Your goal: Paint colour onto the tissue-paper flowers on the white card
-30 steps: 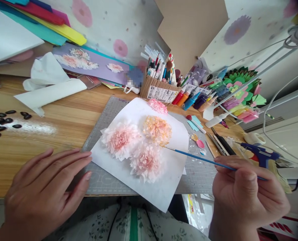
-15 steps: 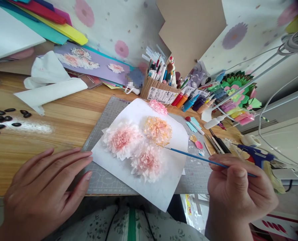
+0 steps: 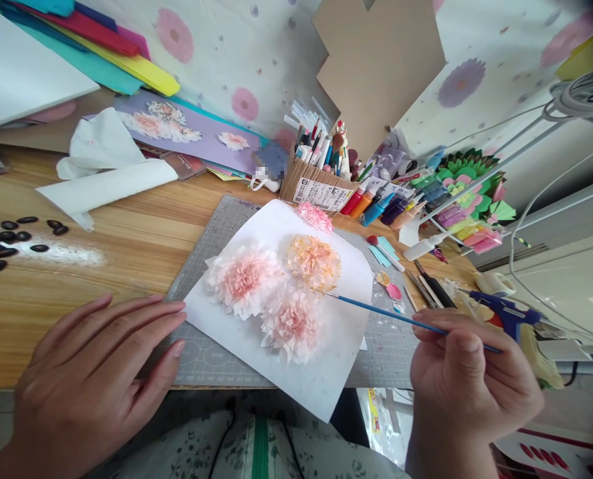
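The hands are well apart, each with its own job. The right hand point(image 3: 476, 372) is pinched on the brush point(image 3: 381, 310), thumb against the handle's rear half; that long reach probably serves to keep the knuckles off the petals. The bristles lie at the lower edge of the orange flower point(image 3: 314, 261), near the lower flower point(image 3: 293, 319) – whether they touch either one I cannot tell.

The left hand point(image 3: 97, 372) is spread flat and grips nothing, its fingertips at the sheet's left corner, likely to steady it, though pressure does not show.

The sheet point(image 3: 321, 382) carries both these flowers, the left flower point(image 3: 241, 279) and a small pink one point(image 3: 315, 216) at the far edge, presumably to catch stray colour. Under it lies the mat point(image 3: 211, 352), perhaps guarding the wooden surface point(image 3: 127, 213). The pen box point(image 3: 321, 186) and glue gun point(image 3: 508, 311) sit around the edges – seemingly within reach but out of the brush's way.
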A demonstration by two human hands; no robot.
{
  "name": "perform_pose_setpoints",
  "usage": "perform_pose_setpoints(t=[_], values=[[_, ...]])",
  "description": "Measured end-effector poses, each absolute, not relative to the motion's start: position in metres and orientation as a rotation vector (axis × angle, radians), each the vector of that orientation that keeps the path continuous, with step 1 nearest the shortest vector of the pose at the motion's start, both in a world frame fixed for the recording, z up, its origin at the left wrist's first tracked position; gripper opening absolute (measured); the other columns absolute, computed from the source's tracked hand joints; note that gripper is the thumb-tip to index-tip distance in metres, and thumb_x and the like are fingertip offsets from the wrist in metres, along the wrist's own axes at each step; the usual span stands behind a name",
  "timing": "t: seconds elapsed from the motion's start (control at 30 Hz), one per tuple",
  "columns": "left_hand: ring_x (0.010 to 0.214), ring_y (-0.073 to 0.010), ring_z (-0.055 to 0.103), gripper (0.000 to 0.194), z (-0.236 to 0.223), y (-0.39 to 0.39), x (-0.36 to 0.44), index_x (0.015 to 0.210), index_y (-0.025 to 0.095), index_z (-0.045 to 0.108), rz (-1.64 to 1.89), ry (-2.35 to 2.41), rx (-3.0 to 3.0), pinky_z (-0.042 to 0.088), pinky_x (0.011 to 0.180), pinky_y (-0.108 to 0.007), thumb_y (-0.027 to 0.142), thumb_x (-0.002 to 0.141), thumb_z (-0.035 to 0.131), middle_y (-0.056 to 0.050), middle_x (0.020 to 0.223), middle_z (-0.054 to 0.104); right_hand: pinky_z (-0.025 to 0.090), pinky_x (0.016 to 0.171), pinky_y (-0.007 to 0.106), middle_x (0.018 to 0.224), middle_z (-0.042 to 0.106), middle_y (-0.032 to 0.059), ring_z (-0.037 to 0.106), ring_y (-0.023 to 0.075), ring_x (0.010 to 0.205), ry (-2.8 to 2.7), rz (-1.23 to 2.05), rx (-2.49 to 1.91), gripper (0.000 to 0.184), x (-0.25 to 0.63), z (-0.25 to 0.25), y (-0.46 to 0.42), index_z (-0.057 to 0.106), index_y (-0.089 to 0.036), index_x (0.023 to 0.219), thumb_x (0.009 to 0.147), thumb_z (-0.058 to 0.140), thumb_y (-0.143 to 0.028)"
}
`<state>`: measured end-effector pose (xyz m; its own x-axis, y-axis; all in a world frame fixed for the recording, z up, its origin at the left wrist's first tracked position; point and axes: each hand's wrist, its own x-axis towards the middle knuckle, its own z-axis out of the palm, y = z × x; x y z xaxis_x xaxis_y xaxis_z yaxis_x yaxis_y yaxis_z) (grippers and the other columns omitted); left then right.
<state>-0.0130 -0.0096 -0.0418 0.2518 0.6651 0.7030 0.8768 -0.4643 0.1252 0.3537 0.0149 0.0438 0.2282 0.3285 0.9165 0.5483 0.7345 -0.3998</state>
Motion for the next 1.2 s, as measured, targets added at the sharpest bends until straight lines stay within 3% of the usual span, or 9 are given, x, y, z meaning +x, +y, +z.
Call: perform_pose_setpoints(t=[0.27, 1.2], values=[[0.096, -0.0362, 0.077, 0.031, -0.0384, -0.0077, -0.0133, 0.117, 0.022, 0.07, -1.018, -1.366, -2.244, 0.053, 0.101, -0.06, 0.021, 0.086, 0.073, -0.012, 0.107, 0.082, 0.056, 0.058, 0.031, 0.064, 0.069, -0.0003, 0.067, 0.0152, 0.059, -1.319, -0.163, -0.773, 0.015, 0.3547, 0.0454, 0.0123, 0.069, -0.013, 0.079, 0.093, 0.067, -0.019], [0.095, -0.0356, 0.078, 0.029, -0.0384, -0.0082, -0.0116, 0.116, 0.023, 0.07, -1.056, -1.363, -2.228, 0.053, 0.1, -0.059, 0.021, 0.087, 0.072, -0.011, 0.106, 0.083, 0.053, 0.054, 0.028, 0.059, 0.066, -0.0016, 0.066, 0.0147, 0.057, -1.257, -0.126, -0.858, 0.018, 0.3473, 0.0465, 0.0097, 0.067, -0.014, 0.076, 0.092, 0.07, -0.023]])
